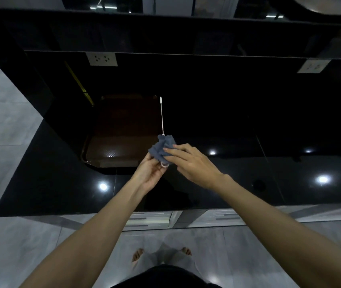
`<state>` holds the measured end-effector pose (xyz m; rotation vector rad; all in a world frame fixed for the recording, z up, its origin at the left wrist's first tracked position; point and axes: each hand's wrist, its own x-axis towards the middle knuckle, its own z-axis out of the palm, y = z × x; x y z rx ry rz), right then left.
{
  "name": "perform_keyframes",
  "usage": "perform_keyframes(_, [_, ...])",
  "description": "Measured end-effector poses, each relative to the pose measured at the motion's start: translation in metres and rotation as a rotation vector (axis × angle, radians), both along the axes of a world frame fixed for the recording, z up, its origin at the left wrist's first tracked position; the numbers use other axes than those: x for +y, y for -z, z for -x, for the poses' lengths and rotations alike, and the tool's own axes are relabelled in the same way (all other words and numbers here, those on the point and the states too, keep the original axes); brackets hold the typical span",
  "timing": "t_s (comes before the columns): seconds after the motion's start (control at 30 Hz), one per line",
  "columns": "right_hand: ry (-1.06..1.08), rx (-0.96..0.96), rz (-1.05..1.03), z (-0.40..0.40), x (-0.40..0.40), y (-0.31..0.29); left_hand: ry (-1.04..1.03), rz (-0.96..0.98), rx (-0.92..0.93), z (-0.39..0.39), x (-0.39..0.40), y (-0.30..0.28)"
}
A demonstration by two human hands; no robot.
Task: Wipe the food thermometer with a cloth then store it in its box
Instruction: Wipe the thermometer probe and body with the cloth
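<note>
One thin white-tipped metal probe thermometer [162,115] sticks out of one crumpled grey-blue cloth [162,146]; the left hand [152,173] grips its round head, the right hand [188,161] pinches the cloth.

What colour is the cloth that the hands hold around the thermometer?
The cloth is greyish blue, plain; the head view shows it.

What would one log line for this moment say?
step: wiping | left hand: holds thermometer | right hand: presses cloth on it | box: unseen
</note>
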<state>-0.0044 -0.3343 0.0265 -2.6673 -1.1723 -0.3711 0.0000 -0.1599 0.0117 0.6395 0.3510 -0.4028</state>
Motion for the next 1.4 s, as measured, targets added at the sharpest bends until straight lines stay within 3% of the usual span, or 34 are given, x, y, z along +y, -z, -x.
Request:
perform_keyframes(0.2, [0.161,-0.011,-0.044,-0.017,0.005,-0.011,0.079,-0.064,-0.04,-0.004,-0.004,-0.012])
perform_keyframes(0.4, [-0.087,-0.068,0.003,-0.007,-0.007,-0.005,0.071,-0.032,-0.083,-0.009,0.009,-0.018])
perform_keyframes(0.57, [0.139,-0.059,-0.094,-0.025,0.003,-0.014,0.091,-0.009,-0.024,-0.006,-0.003,-0.022])
perform_keyframes(0.63, [0.031,-0.075,-0.081,-0.016,0.007,-0.013,0.04,0.059,-0.017,-0.012,0.0,-0.025])
perform_keyframes(0.73, [-0.134,-0.106,-0.041,-0.004,0.003,-0.013,0.103,0.013,-0.069,-0.015,0.005,-0.027])
perform_keyframes(0.9, [0.129,-0.06,-0.131,-0.025,0.01,-0.029,0.065,-0.011,-0.053,-0.012,0.0,-0.028])
perform_keyframes(1.07, [-0.048,-0.048,-0.008,-0.012,0.009,-0.027,0.066,-0.095,-0.043,-0.01,0.018,-0.03])
perform_keyframes(1.4, [0.03,-0.045,-0.064,-0.015,0.013,-0.031,0.099,-0.058,-0.041,-0.005,0.03,-0.03])
